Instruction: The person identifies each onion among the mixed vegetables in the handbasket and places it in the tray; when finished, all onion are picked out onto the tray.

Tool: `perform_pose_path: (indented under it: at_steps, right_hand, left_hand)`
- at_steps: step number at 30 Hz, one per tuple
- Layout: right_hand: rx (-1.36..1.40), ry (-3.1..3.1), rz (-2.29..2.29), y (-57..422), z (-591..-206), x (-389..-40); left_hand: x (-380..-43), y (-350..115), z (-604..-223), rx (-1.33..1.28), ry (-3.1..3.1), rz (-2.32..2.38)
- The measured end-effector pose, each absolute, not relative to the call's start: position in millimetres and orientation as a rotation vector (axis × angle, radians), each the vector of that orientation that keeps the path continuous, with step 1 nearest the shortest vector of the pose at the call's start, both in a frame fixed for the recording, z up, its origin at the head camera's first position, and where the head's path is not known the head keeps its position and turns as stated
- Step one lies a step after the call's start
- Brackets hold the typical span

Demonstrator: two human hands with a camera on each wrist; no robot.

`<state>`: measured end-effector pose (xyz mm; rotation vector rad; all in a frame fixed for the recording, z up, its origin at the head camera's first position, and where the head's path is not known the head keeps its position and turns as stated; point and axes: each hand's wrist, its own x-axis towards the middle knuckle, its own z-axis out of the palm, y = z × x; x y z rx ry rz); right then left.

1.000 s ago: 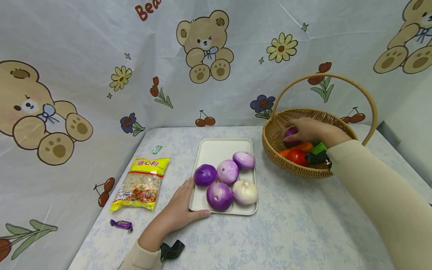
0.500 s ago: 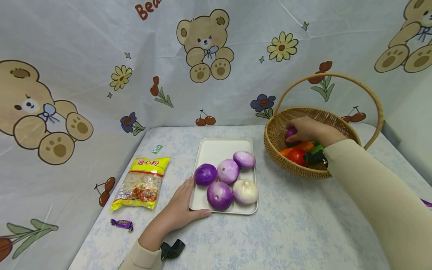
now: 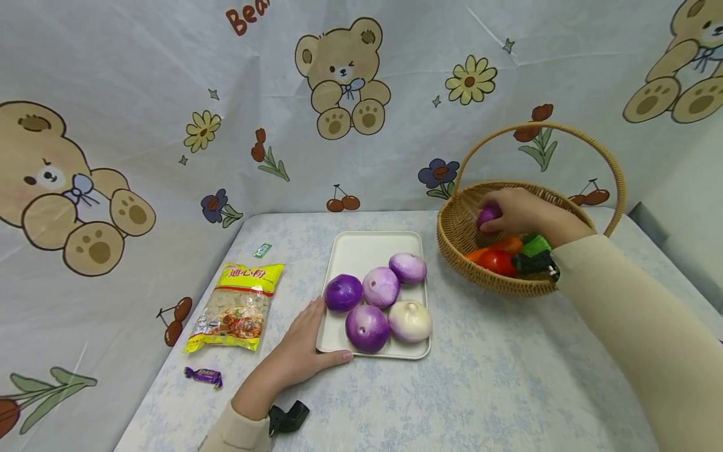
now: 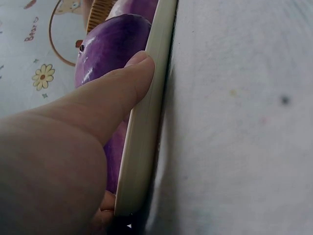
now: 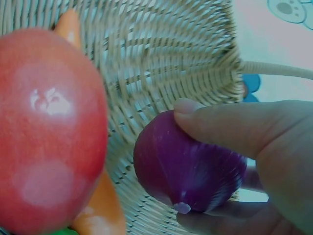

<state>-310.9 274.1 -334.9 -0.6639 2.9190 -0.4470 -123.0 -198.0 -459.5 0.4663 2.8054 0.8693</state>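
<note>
In the head view my right hand (image 3: 518,213) is inside the wicker basket (image 3: 525,290). It grips a purple onion (image 5: 186,161) between thumb and fingers, and the onion's stem end shows in the right wrist view. A red tomato (image 3: 497,262), an orange carrot-like vegetable (image 3: 510,244) and a green vegetable (image 3: 535,245) lie in the basket beside that hand. My left hand (image 3: 305,348) rests at the near left corner of a white tray (image 3: 361,245), fingers straight along its side and thumb along the front rim. Several onions sit on the tray, mostly purple, one whitish (image 3: 410,321).
A yellow bag of pasta (image 3: 234,307) lies left of the tray, with a purple wrapped candy (image 3: 204,376) and a small green packet (image 3: 262,250) near it. The basket's tall handle (image 3: 618,169) arches above its rim. Bear-printed cloth (image 3: 350,81) hangs behind the table.
My right hand has lifted the purple onion slightly inside the basket, so more of it shows. The basket shifted a little right, then back left. My left hand and the tray stay put.
</note>
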Motion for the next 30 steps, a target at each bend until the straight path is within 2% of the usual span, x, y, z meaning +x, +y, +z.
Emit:
perform_pose_path:
  at_steps: [9,19,30]
  right_hand:
    - [-0.723,2.975,-0.605,261,-318,-289]
    - [-0.942,2.984,-0.829,214,-294,-257]
    - [-1.148,2.832,-1.015,149,-310,-251]
  left_hand:
    - [-121,-201,-460,0.445,2.81,0.854]
    - [-121,-202,-461,0.448,2.814,0.858]
    - [-121,-200,-460,0.453,2.809,0.867]
